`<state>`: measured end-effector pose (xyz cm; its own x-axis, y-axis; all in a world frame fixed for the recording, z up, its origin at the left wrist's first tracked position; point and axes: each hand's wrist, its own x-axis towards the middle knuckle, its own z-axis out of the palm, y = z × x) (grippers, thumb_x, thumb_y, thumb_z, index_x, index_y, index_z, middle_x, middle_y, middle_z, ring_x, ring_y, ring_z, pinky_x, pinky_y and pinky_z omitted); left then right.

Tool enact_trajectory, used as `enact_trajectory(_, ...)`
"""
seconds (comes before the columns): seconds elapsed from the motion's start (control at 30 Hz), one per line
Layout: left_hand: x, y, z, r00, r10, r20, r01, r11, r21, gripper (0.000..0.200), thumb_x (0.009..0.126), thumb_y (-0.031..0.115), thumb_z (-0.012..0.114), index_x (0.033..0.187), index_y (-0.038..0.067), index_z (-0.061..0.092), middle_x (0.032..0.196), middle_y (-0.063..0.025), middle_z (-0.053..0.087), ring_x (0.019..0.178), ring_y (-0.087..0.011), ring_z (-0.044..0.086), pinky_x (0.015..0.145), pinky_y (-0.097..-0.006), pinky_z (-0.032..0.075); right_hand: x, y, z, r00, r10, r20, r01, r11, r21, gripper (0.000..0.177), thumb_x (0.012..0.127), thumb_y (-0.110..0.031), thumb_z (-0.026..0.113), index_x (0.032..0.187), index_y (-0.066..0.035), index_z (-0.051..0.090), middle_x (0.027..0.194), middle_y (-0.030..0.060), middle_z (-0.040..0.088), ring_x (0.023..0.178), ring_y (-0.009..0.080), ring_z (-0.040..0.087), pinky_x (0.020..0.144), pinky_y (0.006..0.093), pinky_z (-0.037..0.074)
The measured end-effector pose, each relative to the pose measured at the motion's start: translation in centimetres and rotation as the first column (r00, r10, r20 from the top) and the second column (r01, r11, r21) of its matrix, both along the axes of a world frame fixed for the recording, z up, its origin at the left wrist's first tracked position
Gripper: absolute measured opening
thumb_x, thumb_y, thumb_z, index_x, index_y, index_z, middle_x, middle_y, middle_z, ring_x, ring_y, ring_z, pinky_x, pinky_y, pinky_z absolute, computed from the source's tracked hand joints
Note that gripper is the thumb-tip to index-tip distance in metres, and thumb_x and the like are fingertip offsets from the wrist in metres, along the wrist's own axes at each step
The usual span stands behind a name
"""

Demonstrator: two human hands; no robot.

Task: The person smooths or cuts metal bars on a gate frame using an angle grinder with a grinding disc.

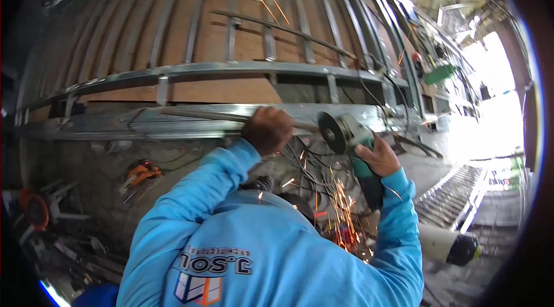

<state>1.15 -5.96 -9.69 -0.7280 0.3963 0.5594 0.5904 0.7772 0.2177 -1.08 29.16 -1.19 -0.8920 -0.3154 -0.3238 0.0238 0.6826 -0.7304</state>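
Note:
My right hand (381, 157) is wrapped round a green angle grinder (368, 177), its thumb near the grinder's head. The dark disc (333, 133) faces left, at the right end of a thin metal bar (202, 114). Sparks (344, 209) stream down below the disc. Closed round that bar is my left hand (268, 131), a little to the left of the disc. The bar lies along a stack of shiny metal tubes (173, 125). The exact contact between disc and bar is hard to make out.
Beyond the tubes stands a metal frame with several slats (199, 18), a loose rod (283, 30) across it. Black cables (317, 171) run over the floor below. An orange tool (141, 175) lies left. A white cylinder (441, 243) and a slatted metal panel (453, 194) are right.

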Motion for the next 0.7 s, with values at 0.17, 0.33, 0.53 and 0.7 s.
enact_trajectory(0.17,-0.3,0.0,-0.8,0.994,0.003,-0.113,0.001,0.999,0.037,0.02,0.076,0.031,0.067,0.082,0.013,0.06,0.08,-0.005,0.054,0.079,-0.024,0.055,0.069,-0.0415,0.043,0.3,-1.0,0.9,0.998,0.023,0.058,-0.012,0.982,-0.188,0.058,0.092,-0.023,0.072,0.137,0.006,0.049,0.127,0.0142,0.063,0.113,0.0202,0.059,0.1,0.0339,0.044)
enact_trajectory(0.33,0.5,-0.2,0.3,0.989,0.013,-0.148,-0.022,0.998,-0.061,0.02,0.074,0.028,0.059,0.081,0.01,0.06,0.085,-0.0067,0.054,0.085,-0.0245,0.054,0.071,-0.0419,0.043,-0.3,1.1,-0.2,0.989,0.086,-0.117,-0.082,0.996,0.042,0.054,0.092,-0.025,0.07,0.133,0.006,0.052,0.118,0.0168,0.066,0.105,0.0251,0.062,0.095,0.0356,0.047)
enact_trajectory(0.53,0.0,0.4,-1.2,0.979,0.097,-0.18,-0.106,0.994,-0.04,0.022,0.078,0.033,0.063,0.081,0.011,0.064,0.09,-0.0053,0.057,0.09,-0.024,0.053,0.077,-0.0411,0.043,-5.6,9.6,-7.8,0.839,0.466,-0.28,-0.256,0.794,0.551,0.034,0.102,-0.03,0.052,0.131,-0.013,0.059,0.131,0.0233,0.052,0.116,0.0422,0.05,0.098,0.0443,0.041)
enact_trajectory(0.7,0.2,0.2,-0.9,0.989,0.079,-0.129,-0.091,0.991,-0.094,0.024,0.08,0.035,0.064,0.085,0.012,0.067,0.09,-0.0042,0.058,0.092,-0.023,0.054,0.078,-0.0401,0.042,-2.4,3.2,-1.9,0.997,0.069,-0.04,-0.059,0.975,0.214,0.081,0.091,-0.056,0.062,0.148,-0.001,0.044,0.15,0.0195,0.046,0.139,0.0324,0.042,0.115,0.0409,0.031)
